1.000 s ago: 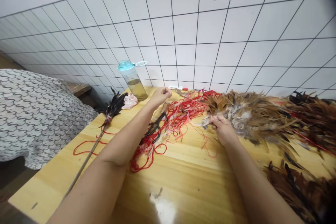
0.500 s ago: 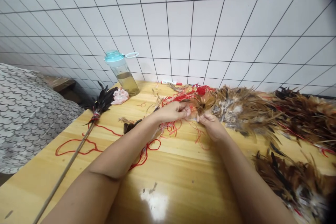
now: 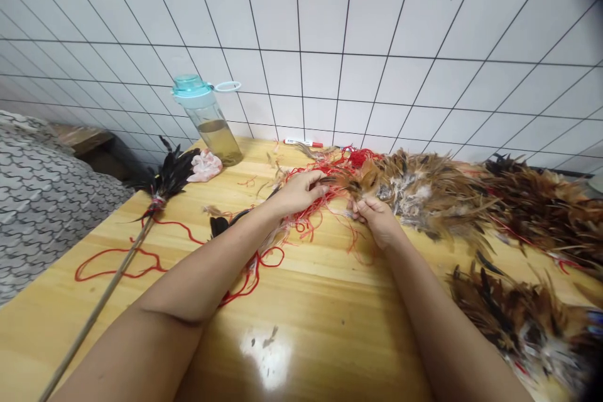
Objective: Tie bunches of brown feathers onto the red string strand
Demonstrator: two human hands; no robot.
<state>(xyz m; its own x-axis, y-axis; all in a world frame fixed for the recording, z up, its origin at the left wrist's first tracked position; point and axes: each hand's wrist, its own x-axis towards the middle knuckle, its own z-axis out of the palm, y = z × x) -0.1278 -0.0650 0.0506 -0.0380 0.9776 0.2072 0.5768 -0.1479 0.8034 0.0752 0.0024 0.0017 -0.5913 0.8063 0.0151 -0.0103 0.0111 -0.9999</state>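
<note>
A small bunch of brown feathers (image 3: pixel 348 181) lies between my two hands. My left hand (image 3: pixel 301 193) has its thumb and fingers curled in at the left tips of these feathers, its grip partly hidden. My right hand (image 3: pixel 380 218) is closed at the near side of the bunch, fingers pinched around the feather ends. Red string (image 3: pixel 306 220) lies tangled under and beside my left hand. Just right of the bunch is a big pile of brown feathers (image 3: pixel 433 191) with pale fluff.
A stick with black feathers (image 3: pixel 162 182) bound to its end lies at the left. Behind it stand a water bottle (image 3: pixel 214 129) and a crumpled pink-white bundle (image 3: pixel 205 166). A red-capped marker (image 3: pixel 304 142) lies by the tiled wall. More dark brown feathers (image 3: pixel 551 207) lie far right; another clump (image 3: pixel 513 314) is nearer.
My left hand has drawn a little left, away from my right hand, and more of the brown feathers shows between them. My right hand stays close to its place. The view has shifted slightly.
</note>
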